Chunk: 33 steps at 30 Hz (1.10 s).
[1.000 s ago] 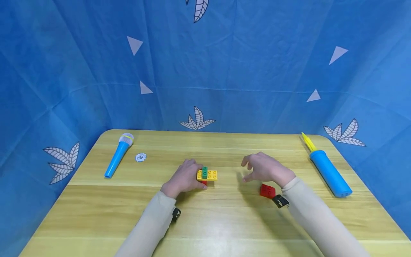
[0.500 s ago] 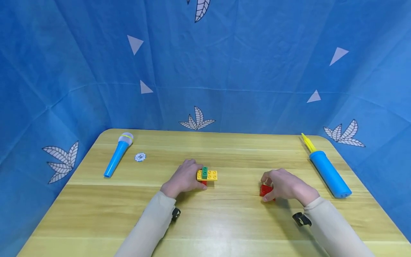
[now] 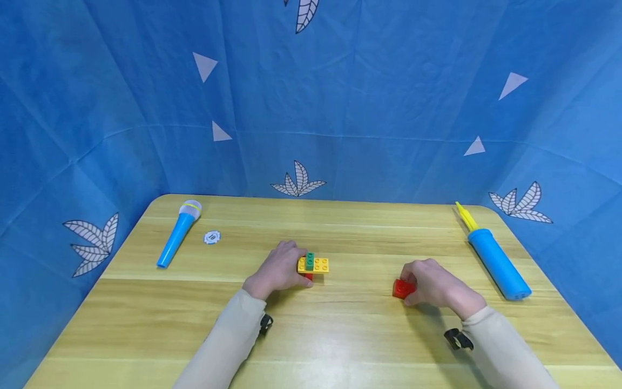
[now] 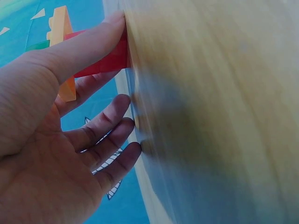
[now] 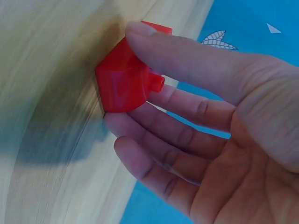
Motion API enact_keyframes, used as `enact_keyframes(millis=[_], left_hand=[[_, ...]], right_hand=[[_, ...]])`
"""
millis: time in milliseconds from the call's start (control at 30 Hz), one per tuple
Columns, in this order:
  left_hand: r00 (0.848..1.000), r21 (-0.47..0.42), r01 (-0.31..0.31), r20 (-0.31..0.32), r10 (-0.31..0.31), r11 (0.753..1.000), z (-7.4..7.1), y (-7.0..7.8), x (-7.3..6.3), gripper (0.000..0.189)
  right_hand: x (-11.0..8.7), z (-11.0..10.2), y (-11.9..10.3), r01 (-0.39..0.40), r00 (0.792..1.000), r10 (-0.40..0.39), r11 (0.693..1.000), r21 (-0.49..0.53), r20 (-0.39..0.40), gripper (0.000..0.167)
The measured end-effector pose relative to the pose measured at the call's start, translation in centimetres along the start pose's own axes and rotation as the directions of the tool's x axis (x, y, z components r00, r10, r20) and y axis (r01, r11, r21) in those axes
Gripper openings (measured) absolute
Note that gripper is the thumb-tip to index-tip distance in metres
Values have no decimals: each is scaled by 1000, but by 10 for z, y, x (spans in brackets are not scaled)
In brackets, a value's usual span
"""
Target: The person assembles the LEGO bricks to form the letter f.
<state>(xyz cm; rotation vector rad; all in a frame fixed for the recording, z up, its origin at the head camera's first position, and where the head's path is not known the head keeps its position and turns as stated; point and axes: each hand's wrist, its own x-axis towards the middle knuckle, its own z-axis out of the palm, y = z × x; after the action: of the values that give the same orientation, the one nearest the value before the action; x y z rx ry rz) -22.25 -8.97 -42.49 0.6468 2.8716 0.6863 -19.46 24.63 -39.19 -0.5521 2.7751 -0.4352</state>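
My left hand (image 3: 279, 270) pinches a small stack of toy building bricks near the table's middle. In that stack a red brick (image 4: 105, 60) stands on the table, a yellow brick (image 3: 320, 265) lies across it, and a green brick (image 3: 310, 261) tops them. To the right, my right hand (image 3: 432, 283) grips a loose red brick (image 3: 403, 289) between thumb and fingers. The right wrist view shows this red brick (image 5: 124, 84) with a rounded side and a stud facing the palm, close against the tabletop.
A blue toy microphone (image 3: 178, 235) and a round chip (image 3: 212, 237) marked 10 lie at the left of the wooden table (image 3: 311, 335). On the right lies a blue hand pump (image 3: 498, 265) with a yellow nozzle. A blue curtain (image 3: 340, 97) hangs behind.
My right hand has moved right and down from above the table onto the loose red brick and taken hold of it. The left hand and its stack have stayed put.
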Motion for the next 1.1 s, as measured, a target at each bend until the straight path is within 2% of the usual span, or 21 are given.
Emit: enact_keyframes(millis=[200, 433, 1100], left_hand=[[1000, -9, -7, 2, 7, 1000, 0, 0, 0, 76], [1000, -7, 0, 1, 0, 1000, 0, 0, 0, 76], [1000, -8, -17, -15, 17, 1000, 0, 1, 0, 75]], right_hand=[[2, -3, -1, 71, 997, -71, 997, -13, -29, 31], [10, -18, -12, 158, 983, -159, 987, -23, -92, 28], [31, -43, -46, 245, 964, -248, 969, -41, -100, 24]])
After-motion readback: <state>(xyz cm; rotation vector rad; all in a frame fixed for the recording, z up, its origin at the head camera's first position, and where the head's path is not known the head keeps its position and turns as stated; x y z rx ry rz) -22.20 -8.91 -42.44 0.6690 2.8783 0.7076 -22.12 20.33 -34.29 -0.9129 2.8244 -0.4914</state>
